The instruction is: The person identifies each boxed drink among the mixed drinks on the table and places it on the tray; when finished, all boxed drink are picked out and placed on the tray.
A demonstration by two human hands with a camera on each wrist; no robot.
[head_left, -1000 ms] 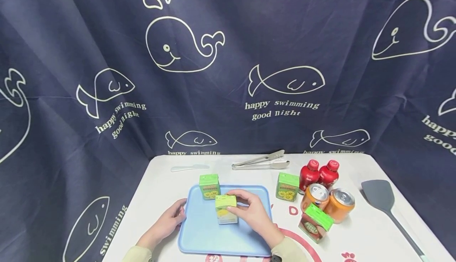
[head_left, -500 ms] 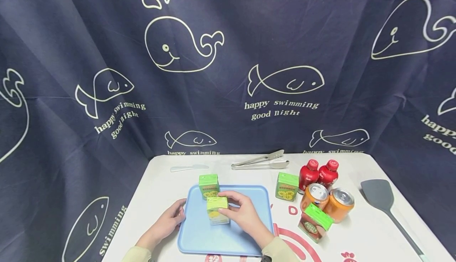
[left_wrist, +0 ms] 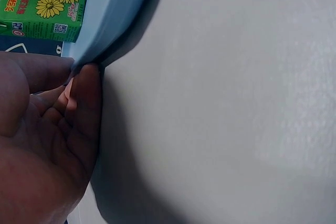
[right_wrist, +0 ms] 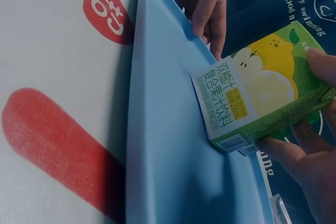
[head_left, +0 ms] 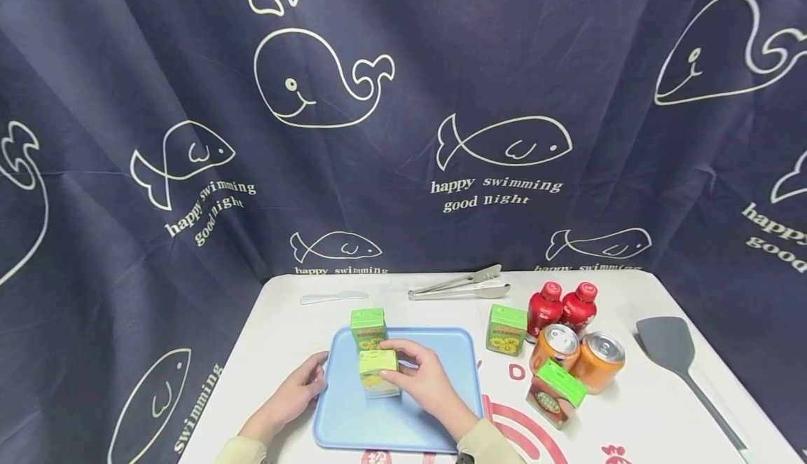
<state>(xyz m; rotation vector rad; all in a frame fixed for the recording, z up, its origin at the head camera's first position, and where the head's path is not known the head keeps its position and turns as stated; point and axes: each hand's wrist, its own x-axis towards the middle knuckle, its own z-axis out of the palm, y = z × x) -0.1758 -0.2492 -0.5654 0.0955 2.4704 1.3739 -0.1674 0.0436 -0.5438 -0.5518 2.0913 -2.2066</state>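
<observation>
My right hand (head_left: 422, 376) grips a yellow-green juice carton (head_left: 378, 373) by its upper part. The carton stands upright, its base right at the floor of the blue tray (head_left: 422, 422); pomelo artwork shows on this juice carton (right_wrist: 262, 82) in the right wrist view. Just behind it, a green drink carton (head_left: 368, 325) with yellow flowers stands at the tray's back left. My left hand (head_left: 299, 390) pinches the tray's left rim; in the left wrist view its fingertips (left_wrist: 89, 72) meet at the tray edge.
To the tray's right are another green flower carton (head_left: 506, 329), two red bottles (head_left: 578, 308), two orange cans (head_left: 599, 362) and a tilted brown-green carton (head_left: 555, 394). A grey spatula (head_left: 671, 345) lies far right. Tongs (head_left: 460, 285) and a pale knife (head_left: 334, 297) lie behind.
My right hand has carried the yellow-green juice carton leftward over the tray, in front of the green flower carton. The left hand has stayed at the tray's rim.
</observation>
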